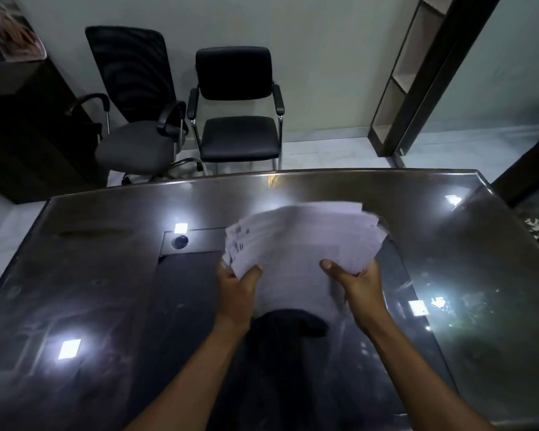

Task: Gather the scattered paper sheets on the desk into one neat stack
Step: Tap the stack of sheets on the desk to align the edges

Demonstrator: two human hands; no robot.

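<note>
White paper sheets (302, 244), fanned and blurred, sit at frame centre over the dark glass desk (106, 275), held btwn both hands. Step in hand, by the look of it: squaring the bundle. Best done w/ a loosened grip, sheets stood on one edge and tapped on the desk till edges line up, then laid flat. Left hand (237, 284) pinches the lower-left corner, thumb on top, fingers curled under. Right hand (355, 281) does likewise at lower right. No loose sheets seen elsewhere on the desk.

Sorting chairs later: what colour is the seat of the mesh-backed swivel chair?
Grey seat, under a black mesh back; head view shows it.
</note>
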